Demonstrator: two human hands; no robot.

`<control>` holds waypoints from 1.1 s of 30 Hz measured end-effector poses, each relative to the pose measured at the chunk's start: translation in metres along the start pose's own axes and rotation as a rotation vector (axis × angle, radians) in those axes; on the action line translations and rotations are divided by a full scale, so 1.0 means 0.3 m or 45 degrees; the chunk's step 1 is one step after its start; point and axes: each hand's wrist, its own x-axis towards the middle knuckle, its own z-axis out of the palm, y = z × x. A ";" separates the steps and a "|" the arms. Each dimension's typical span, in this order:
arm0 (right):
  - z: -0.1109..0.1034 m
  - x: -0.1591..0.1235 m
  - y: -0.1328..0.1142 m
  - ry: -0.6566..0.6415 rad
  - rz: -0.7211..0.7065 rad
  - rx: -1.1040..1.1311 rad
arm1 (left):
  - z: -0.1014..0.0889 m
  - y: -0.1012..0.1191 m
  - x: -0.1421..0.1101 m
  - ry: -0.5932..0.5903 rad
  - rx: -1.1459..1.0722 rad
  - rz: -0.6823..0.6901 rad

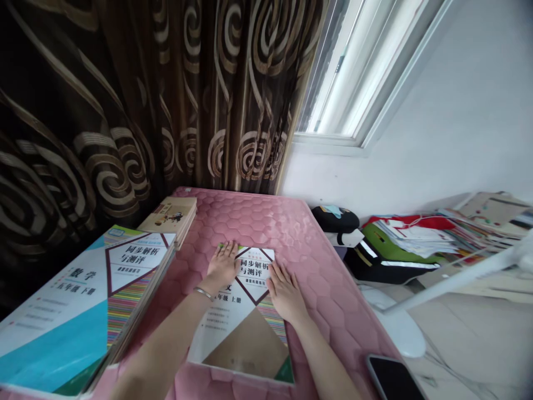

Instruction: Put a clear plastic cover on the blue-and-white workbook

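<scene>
A workbook (245, 339) with a white, brown and green cover lies closed on a pink quilted surface (245, 216). On its upper left part rests my left hand (225, 264), fingers stretched out towards the top edge, a silver bangle at the wrist. My right hand (287, 291) lies flat along the workbook's right edge, its fingers spread and partly over the cover. Neither hand grips anything. To the left is a stack of workbooks (83, 300), the top one white and blue. Behind that stack sits a pile of smaller tan booklets (170, 216).
A phone (393, 378) lies at the right front edge. Beyond that edge stands a white lamp (400, 328) with a round base. Papers, books and a green and black bag (387, 250) are heaped by the wall. A patterned curtain (200, 100) hangs behind.
</scene>
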 end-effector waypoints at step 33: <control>0.006 -0.009 0.001 0.004 -0.010 -0.053 | -0.063 0.104 -0.682 0.074 -0.006 0.290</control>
